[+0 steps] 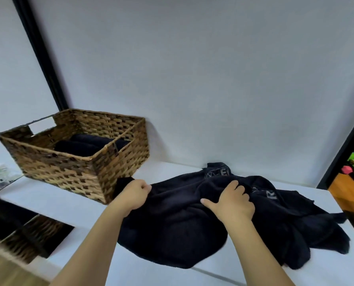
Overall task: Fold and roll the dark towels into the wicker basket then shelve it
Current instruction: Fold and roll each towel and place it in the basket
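Dark towels, black terry cloth (203,228), lie heaped and unfolded on the white surface (73,205), just right of the brown woven wicker basket (83,162), which already holds two dark rolls (83,146). Step in hand, judged: picking out one towel. Left hand (134,195) grips an edge in a closed fist; right hand (234,203) pinches a bunched fold. Next: spread flat, fold, roll.

Woven wicker basket (85,162); fuzzy cloth towels (192,223)
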The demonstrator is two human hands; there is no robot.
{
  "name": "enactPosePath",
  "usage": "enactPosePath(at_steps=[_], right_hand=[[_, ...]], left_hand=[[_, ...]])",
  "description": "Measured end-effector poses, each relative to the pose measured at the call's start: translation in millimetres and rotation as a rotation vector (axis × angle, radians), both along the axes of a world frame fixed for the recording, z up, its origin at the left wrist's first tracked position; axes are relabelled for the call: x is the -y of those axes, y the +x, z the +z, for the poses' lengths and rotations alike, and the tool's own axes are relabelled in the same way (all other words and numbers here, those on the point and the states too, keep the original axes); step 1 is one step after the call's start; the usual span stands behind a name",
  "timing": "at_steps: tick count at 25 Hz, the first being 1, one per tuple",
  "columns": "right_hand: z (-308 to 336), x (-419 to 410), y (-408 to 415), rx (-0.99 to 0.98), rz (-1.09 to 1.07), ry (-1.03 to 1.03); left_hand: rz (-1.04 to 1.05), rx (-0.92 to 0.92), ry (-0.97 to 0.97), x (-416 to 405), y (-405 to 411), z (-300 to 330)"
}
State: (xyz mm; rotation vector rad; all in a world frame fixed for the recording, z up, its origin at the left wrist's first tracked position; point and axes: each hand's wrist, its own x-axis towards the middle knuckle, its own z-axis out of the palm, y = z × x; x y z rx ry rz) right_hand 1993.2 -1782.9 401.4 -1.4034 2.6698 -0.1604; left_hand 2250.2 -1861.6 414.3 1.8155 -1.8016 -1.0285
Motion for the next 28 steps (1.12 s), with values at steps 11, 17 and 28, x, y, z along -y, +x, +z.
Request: enactPosePath(at_steps=[11, 17, 28], right_hand=[[30.3, -31.8, 9.2, 1.308, -0.139, -0.626], [60.0, -86.1, 99.8, 1.401, -0.005, -0.406], [-63.7, -251.1, 355.7, 1.479, 0.17, 0.213]], left_hand=[[0.201, -0.522, -0.134, -40.9, 27.3, 25.1], [0.302, -0.52, -0.135, -129.8, 134.4, 13.0], [0.982, -0.318, 0.012, -460.7, 381.1, -95.2]])
